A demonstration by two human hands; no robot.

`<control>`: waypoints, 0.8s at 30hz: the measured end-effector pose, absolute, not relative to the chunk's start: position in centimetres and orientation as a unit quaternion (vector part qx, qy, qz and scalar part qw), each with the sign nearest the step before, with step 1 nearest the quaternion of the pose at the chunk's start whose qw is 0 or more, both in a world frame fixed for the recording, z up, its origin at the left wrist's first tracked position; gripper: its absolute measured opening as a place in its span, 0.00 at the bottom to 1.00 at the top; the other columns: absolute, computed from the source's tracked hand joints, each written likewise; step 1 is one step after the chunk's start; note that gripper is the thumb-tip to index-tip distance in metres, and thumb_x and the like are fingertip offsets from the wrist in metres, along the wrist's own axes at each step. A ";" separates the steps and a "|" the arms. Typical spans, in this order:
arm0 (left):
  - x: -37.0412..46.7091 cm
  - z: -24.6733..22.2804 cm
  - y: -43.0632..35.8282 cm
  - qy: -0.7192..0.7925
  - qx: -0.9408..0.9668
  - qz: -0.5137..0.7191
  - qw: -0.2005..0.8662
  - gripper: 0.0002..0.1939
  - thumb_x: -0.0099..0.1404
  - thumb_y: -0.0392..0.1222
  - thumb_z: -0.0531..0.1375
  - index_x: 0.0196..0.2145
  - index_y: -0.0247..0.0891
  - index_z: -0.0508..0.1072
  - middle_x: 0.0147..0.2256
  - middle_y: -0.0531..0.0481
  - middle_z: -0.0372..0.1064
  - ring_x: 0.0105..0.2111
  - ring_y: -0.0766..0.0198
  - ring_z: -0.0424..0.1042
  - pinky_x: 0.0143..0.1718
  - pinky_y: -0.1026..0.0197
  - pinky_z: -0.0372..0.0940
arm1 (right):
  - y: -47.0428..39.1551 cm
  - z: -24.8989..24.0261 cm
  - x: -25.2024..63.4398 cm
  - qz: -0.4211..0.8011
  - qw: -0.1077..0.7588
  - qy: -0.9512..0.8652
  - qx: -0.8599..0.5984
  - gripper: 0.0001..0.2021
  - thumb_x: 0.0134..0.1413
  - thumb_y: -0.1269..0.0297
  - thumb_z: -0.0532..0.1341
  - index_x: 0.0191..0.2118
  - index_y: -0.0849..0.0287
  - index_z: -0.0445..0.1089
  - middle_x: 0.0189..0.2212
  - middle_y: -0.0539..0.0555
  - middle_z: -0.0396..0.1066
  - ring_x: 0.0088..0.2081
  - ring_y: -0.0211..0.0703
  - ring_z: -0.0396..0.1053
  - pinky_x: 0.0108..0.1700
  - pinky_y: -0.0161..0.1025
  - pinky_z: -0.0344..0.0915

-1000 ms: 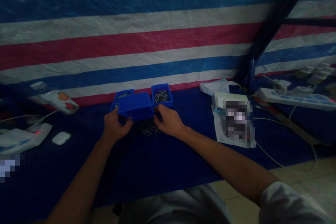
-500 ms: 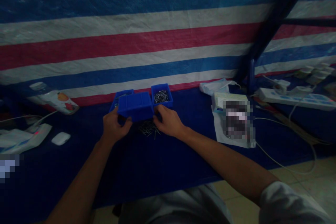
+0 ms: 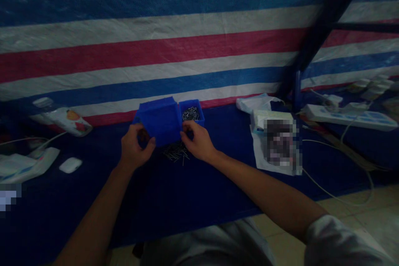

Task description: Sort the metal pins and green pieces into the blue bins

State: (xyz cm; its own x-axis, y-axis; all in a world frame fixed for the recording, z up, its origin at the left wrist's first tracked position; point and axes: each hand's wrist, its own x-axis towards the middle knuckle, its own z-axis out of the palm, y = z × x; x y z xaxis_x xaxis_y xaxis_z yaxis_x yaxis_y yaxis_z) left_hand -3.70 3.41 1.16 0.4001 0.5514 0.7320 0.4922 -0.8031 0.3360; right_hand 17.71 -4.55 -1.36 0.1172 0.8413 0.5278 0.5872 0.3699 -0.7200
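- The near edge of the tabletop (image 3: 187,199) lies under a dark blue cloth; below it a lap in pale clothing and a strip of pale floor tile at the lower right are cut off by the frame.
- The light is dim, so small details are hard to read.
- The left hand (image 3: 134,149) and the right hand (image 3: 197,141) each grip one side of a blue bin (image 3: 160,119), fingers curled round its edges, tipping it up so that its underside faces the camera; its inside is hidden.
- Under the bin lies a small heap of nails (image 3: 176,152) on the cloth, partly covered by the hands.
- Just beside it, toward the far edge, a second blue bin (image 3: 192,113) holds more nails.
- A white mouse (image 3: 70,165) sits near the left edge; a blurred patch covers something to the right.
- A power strip (image 3: 349,117) lies at the far right corner.
- A striped tarpaulin (image 3: 156,50) in blue, white and red backs the table.
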 end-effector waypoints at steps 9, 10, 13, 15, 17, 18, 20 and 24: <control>-3.1 1.1 3.6 0.252 0.861 0.440 0.045 0.35 0.59 0.50 0.62 0.60 0.37 0.55 0.47 0.40 0.64 0.41 0.54 0.70 0.31 0.57 0.69 | -3.9 -1.3 17.5 0.160 0.552 -0.612 -0.544 0.15 0.64 0.65 0.52 0.55 0.57 0.62 0.43 0.56 0.70 0.44 0.41 0.69 0.49 0.44 0.66; -3.0 1.0 3.6 0.250 0.865 0.433 0.042 0.38 0.59 0.50 0.63 0.62 0.37 0.54 0.49 0.39 0.63 0.43 0.53 0.69 0.33 0.56 0.70 | -4.0 -1.2 17.5 0.159 0.553 -0.615 -0.539 0.16 0.64 0.65 0.52 0.56 0.57 0.61 0.44 0.56 0.70 0.44 0.42 0.68 0.50 0.44 0.66; -3.0 0.7 3.7 0.251 0.869 0.425 0.035 0.47 0.56 0.52 0.66 0.66 0.38 0.47 0.52 0.36 0.60 0.45 0.51 0.68 0.35 0.53 0.71 | -4.2 -1.1 17.5 0.157 0.550 -0.626 -0.529 0.18 0.63 0.65 0.53 0.58 0.57 0.59 0.45 0.57 0.67 0.46 0.42 0.66 0.51 0.45 0.66; -2.9 0.4 3.9 0.244 0.870 0.427 0.035 0.53 0.53 0.53 0.69 0.67 0.40 0.43 0.53 0.36 0.58 0.48 0.48 0.67 0.37 0.51 0.71 | -4.3 -1.0 17.5 0.166 0.547 -0.629 -0.527 0.20 0.62 0.65 0.55 0.60 0.55 0.58 0.46 0.57 0.65 0.47 0.43 0.66 0.51 0.46 0.66; -2.9 0.1 3.9 0.238 0.873 0.425 0.020 0.54 0.50 0.54 0.71 0.66 0.43 0.45 0.55 0.36 0.55 0.53 0.44 0.64 0.42 0.47 0.71 | -4.4 -0.9 17.4 0.181 0.547 -0.628 -0.523 0.22 0.62 0.64 0.55 0.61 0.53 0.57 0.47 0.57 0.64 0.48 0.44 0.65 0.50 0.46 0.67; -2.9 0.0 3.9 0.240 0.875 0.420 0.006 0.51 0.49 0.54 0.71 0.64 0.44 0.50 0.56 0.37 0.54 0.55 0.43 0.62 0.45 0.44 0.70 | -4.5 -0.9 17.4 0.191 0.549 -0.627 -0.519 0.22 0.62 0.64 0.55 0.61 0.53 0.57 0.48 0.57 0.63 0.49 0.43 0.65 0.50 0.46 0.67; -2.8 0.0 3.9 0.249 0.875 0.414 -0.022 0.39 0.52 0.52 0.71 0.58 0.46 0.61 0.55 0.40 0.53 0.55 0.44 0.61 0.50 0.40 0.67 | -4.5 -0.9 17.4 0.207 0.551 -0.627 -0.510 0.23 0.63 0.62 0.55 0.62 0.52 0.56 0.51 0.58 0.62 0.49 0.43 0.65 0.48 0.44 0.68; -2.5 0.2 3.8 0.269 0.850 0.450 -0.052 0.14 0.60 0.45 0.66 0.43 0.42 0.70 0.51 0.43 0.58 0.51 0.50 0.66 0.51 0.43 0.67 | -4.5 -0.9 17.5 0.186 0.536 -0.655 -0.500 0.25 0.63 0.59 0.55 0.65 0.53 0.54 0.55 0.59 0.62 0.51 0.44 0.65 0.51 0.46 0.66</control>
